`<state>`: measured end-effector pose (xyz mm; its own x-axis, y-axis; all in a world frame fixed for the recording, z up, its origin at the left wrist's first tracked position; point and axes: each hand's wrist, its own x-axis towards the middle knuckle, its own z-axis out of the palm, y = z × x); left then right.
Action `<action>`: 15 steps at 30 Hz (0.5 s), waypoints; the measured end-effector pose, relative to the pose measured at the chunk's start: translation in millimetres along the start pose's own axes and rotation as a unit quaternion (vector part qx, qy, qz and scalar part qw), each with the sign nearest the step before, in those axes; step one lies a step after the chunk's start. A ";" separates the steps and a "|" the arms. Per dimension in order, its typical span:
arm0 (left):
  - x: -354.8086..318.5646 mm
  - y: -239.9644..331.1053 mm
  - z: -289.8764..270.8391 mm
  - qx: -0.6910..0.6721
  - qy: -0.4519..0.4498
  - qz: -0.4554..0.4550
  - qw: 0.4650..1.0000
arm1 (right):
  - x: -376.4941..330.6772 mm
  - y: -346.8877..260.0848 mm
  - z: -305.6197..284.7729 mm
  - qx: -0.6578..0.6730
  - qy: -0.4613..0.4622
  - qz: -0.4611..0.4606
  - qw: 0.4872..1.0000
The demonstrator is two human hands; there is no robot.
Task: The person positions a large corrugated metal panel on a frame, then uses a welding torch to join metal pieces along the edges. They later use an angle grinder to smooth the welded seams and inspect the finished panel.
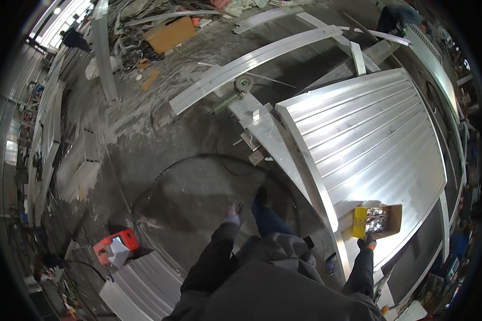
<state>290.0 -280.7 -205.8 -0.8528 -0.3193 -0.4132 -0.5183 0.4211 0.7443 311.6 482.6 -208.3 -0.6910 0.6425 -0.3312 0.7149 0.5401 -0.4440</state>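
With right hand (pixel 367 243) below, box (pixel 393 219) of silvery hardware

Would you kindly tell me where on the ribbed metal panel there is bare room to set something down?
Most of the ribbed metal panel is bare, from its far edge down to the open cardboard box. The near edge is tighter: the box sits there with the right hand beside it. The angle grinder and offcuts crowd the beam left of the panel.

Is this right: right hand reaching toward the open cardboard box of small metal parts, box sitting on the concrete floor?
Not quite. In the head view the right hand does reach toward the open cardboard box of small metal parts, but the box sits on the ribbed metal panel, not the floor.
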 end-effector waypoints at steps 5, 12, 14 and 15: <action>210.2 74.3 25.5 0.047 -0.023 0.048 0.997 | -71.0 -67.0 30.8 0.285 0.069 0.127 0.948; 396.2 193.9 34.4 0.209 -0.019 0.304 0.929 | -275.8 -302.9 41.4 0.522 0.057 0.185 0.831; 412.9 218.3 24.2 0.343 -0.036 0.326 0.880 | -318.0 -353.4 46.5 0.508 0.058 0.216 0.832; 418.5 225.1 18.3 0.296 -0.060 0.325 0.896 | -334.7 -374.1 52.8 0.512 0.040 0.217 0.830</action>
<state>-184.8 -304.0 -220.8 -0.9693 0.2350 -0.0729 0.1776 0.8733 0.4537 269.8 36.8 24.8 -0.3529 0.7122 -0.6068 0.4006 -0.4711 -0.7859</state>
